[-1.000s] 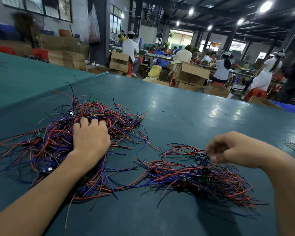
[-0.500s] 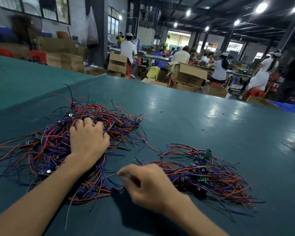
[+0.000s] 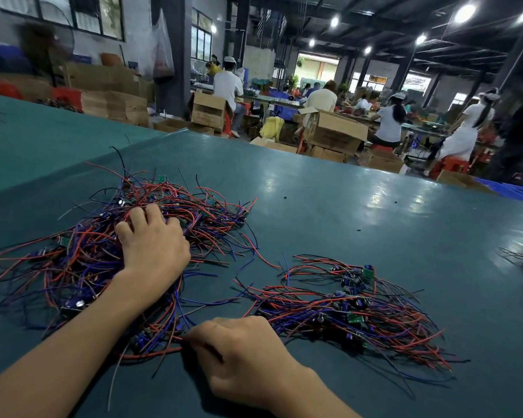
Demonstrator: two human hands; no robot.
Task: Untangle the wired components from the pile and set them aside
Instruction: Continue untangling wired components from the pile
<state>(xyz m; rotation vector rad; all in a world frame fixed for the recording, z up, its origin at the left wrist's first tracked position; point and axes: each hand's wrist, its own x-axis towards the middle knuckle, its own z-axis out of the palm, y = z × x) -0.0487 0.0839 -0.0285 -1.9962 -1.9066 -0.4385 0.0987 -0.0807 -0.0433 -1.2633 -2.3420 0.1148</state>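
My left hand [image 3: 154,245] claws into the left pile [image 3: 82,267]; my right hand [image 3: 242,354] pinches its near wires [image 3: 169,337], lying left-right. The right pile [image 3: 360,315] makes 2 piles.

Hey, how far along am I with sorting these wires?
Done: a smaller heap of red-and-blue wired components lies set aside on the right. In hand: the left hand holds the larger tangled red-and-blue wire pile while the right hand pinches at its near edge. Left: most of that pile.

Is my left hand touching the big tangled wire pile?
Touching. The head view shows the left hand lying on top of the big wire pile, fingertips sunk among its wires.
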